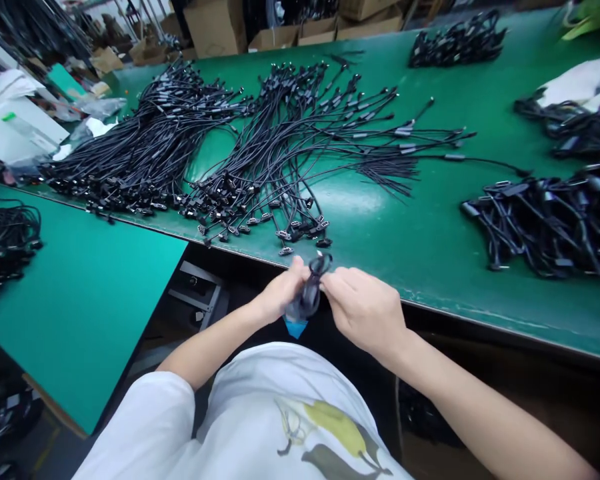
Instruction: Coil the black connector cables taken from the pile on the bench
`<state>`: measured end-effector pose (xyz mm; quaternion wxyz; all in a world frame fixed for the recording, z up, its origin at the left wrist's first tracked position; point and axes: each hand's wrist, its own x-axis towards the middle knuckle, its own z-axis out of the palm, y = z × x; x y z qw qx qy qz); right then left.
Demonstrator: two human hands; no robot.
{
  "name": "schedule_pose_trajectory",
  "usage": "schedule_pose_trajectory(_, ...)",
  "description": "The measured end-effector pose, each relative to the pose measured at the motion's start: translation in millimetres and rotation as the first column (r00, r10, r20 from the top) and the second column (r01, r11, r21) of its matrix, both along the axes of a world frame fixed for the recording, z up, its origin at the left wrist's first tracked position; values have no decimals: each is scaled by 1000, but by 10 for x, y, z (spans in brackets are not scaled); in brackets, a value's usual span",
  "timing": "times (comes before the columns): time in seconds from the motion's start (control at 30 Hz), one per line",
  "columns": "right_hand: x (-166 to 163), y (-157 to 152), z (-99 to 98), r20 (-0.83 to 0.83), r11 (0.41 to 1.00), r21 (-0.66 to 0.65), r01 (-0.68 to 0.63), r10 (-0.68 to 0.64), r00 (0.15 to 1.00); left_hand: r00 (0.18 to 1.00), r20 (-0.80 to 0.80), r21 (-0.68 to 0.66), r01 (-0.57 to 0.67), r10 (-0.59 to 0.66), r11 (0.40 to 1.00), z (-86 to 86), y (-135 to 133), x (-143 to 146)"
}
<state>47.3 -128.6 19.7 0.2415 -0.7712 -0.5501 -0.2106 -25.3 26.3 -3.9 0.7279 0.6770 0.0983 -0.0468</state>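
Just in front of the table's near edge, a folded black cable (pixel 311 293) is held up between both hands, somewhat blurred. My left hand (pixel 281 292) is closed on its left side, thumb up. My right hand (pixel 367 303) pinches at its right side, its fingertips pressed together near the top loop; any small thing in them is hidden. Below the cable, a blue pointed piece (pixel 296 327) shows, its kind unclear. Nearest on the table lie the connector ends of a pile of loose black cables (pixel 260 160).
A second spread of cables (pixel 135 140) lies to the left on the green table (pixel 380 247). Bundled cables (pixel 550 220) are heaped at the right, with another bundle (pixel 457 40) at the back. Cut black strips (pixel 387 170) lie mid-table. A lower green surface (pixel 95 287) adjoins at left.
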Motion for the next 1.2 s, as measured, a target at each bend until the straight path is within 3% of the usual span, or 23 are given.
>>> schedule_pose_trajectory(0.1,-39,-8,-56,-126,994,-25,-110,106,986,994,75,-111,-71,80,991,106,69,4)
schedule_pose_trajectory(0.2,85,-35,-135,-304,995,-33,-90,76,950,988,151,20,-15,12,1000,251,65,-72)
schedule_pose_trajectory(0.3,202,-55,-153,-423,1000,-8,5,-8,906,980,143,129,-158,139,979,231,-44,-120)
schedule_pose_trajectory(0.37,208,-59,-134,-477,999,43,33,-8,879,970,106,35,-225,220,974,146,-120,-117)
schedule_pose_trajectory(0.43,171,-55,-115,-499,994,99,36,18,867,992,31,-159,-118,124,980,70,-177,-105)
schedule_pose_trajectory(0.5,127,-43,-112,-493,992,126,33,33,869,1000,5,-331,-14,16,944,36,-214,-100)
schedule_pose_trajectory(0.6,95,-18,-137,-481,991,126,45,22,876,998,34,-446,-30,50,894,50,-253,-110)
schedule_pose_trajectory(0.67,99,-3,-160,-515,992,112,65,2,857,997,44,-454,-40,67,890,63,-276,-119)
schedule_pose_trajectory(0.73,116,-2,-179,-648,995,91,49,22,761,998,14,-391,-58,68,919,57,-296,-124)
schedule_pose_trajectory(0.77,128,-11,-186,-753,995,98,16,64,655,997,-11,-342,-81,82,936,47,-302,-126)
schedule_pose_trajectory(0.87,186,-79,-197,-968,976,184,-119,201,152,994,-65,-229,-103,91,968,17,-291,-129)
schedule_pose_trajectory(0.9,213,-111,-199,-977,969,200,-147,209,47,995,-72,-211,-81,67,974,15,-278,-130)
schedule_pose_trajectory(0.93,245,-144,-200,-979,971,196,-138,202,27,996,-78,-194,-47,32,980,20,-263,-131)
schedule_pose_trajectory(1.0,305,-192,-201,-967,979,202,26,195,166,996,-81,-141,13,-25,990,44,-235,-131)
schedule_pose_trajectory(1.07,336,-198,-198,-933,930,292,225,225,280,995,-60,-86,69,-74,994,71,-228,-125)
schedule_pose_trajectory(1.13,320,-157,-186,-927,881,362,306,304,221,987,-24,-117,153,-156,981,80,-248,-112)
schedule_pose_trajectory(1.2,268,-90,-164,-923,861,383,334,366,117,977,-18,-245,202,-212,948,63,-289,-98)
